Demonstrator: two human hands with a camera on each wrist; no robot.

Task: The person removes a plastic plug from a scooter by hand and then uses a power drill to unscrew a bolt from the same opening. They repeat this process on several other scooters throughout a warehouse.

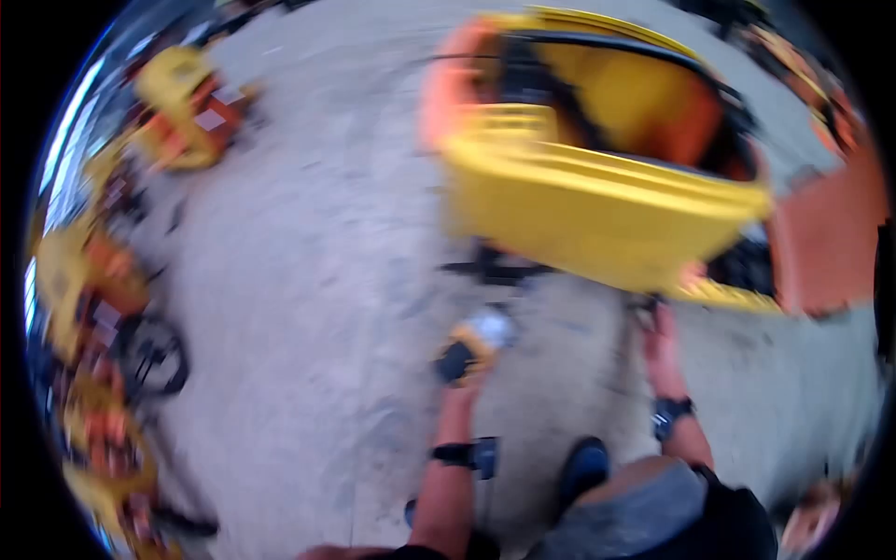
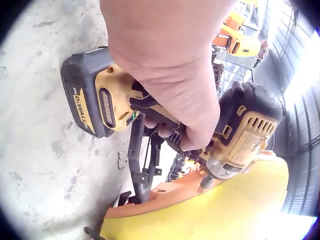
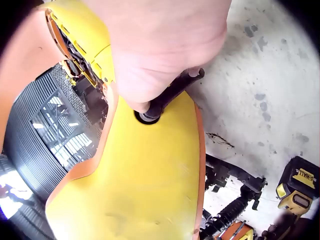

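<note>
My left hand grips the handle of a yellow and black cordless impact driver, its battery toward the left in the left wrist view. The driver's nose is beside a yellow body panel with an orange edge. In the head view my left hand is low, in front of the large yellow and orange vehicle body. My right hand holds a black bar-like handle at a round hole in the yellow panel. The right fingertips are mostly hidden behind the hand.
Several yellow and orange vehicles line the left side, one with a black wheel. An orange panel stands at the right. Black frame parts and a coil spring show beneath the body. The floor is bare concrete.
</note>
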